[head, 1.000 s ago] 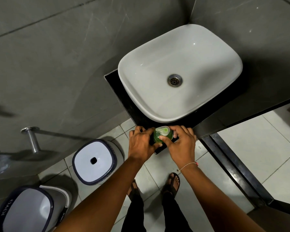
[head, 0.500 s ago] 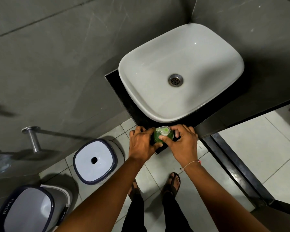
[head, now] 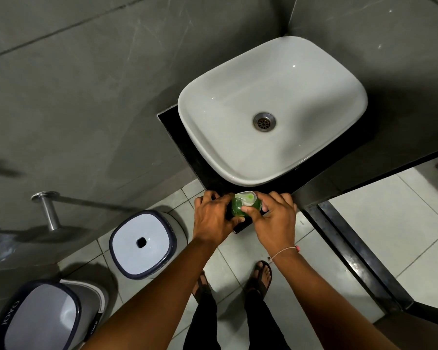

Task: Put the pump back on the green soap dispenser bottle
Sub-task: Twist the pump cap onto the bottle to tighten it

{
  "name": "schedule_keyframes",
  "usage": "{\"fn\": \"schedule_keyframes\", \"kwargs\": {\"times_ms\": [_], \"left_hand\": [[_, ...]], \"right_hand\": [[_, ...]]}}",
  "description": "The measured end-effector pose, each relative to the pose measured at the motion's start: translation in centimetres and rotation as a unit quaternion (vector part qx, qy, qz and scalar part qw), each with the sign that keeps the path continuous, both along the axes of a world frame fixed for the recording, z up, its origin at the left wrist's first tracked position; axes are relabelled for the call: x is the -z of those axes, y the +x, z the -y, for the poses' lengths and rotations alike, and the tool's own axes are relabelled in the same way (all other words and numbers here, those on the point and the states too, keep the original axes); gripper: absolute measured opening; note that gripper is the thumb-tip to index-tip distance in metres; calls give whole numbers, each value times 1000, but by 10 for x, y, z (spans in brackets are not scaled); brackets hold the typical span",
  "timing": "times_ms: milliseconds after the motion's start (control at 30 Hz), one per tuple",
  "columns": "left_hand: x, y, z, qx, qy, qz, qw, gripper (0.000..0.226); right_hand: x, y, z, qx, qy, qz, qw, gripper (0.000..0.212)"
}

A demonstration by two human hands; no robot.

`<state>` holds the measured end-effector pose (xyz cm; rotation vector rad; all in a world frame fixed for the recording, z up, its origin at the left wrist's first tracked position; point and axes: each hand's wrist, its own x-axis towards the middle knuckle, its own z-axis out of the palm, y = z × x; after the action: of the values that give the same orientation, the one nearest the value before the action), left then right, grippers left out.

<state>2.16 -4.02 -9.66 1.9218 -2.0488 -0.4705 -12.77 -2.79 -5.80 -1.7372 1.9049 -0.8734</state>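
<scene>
The green soap dispenser bottle (head: 237, 208) stands on the front corner of the black counter (head: 177, 137), just in front of the white basin. Its pale pump (head: 245, 197) sits on top of the bottle, spout pointing left. My left hand (head: 214, 217) wraps the bottle's left side. On the other side my right hand (head: 273, 221) has its thumb and fingers closed around the pump collar. Most of the bottle body is hidden by both hands.
A white basin (head: 271, 107) with a metal drain fills the counter. Grey tiled walls stand behind and to the left, with a metal holder (head: 47, 209). Two white bins (head: 142, 245) (head: 42, 317) stand on the floor at left. A black door frame (head: 359, 253) runs at right.
My right hand has shifted slightly around the pump collar, fingers spreading a little more; the left hand and bottle stay in place.
</scene>
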Motion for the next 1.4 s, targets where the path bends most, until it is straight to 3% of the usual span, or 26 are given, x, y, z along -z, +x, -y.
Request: {"fn": "schedule_keyframes", "kwargs": {"times_ms": [133,300,433,633,1033,1400], "left_hand": [[0,0,0,0,4,-3,1000,54],[0,2,1,15,34,6,999,56],[-2,1,1,23,31,15,999,59],[-3,2,0,31,29,19,999,59],[-3,4,1,44,0,4,999,61],[1,7,2,54,-2,6,999,63]], "right_hand": [[-4,5,-4,19,10,-6,1000,33],[-18,-5,-15,-5,-5,8,1000,57],[-32,-18,-7,-81,-53,-46,994,50],[-46,-23,23,-188,-40,-183,964,42],[-68,-27,45,-299,32,-199,933,36],[-83,-30,64,-400,31,-223,889,34]]}}
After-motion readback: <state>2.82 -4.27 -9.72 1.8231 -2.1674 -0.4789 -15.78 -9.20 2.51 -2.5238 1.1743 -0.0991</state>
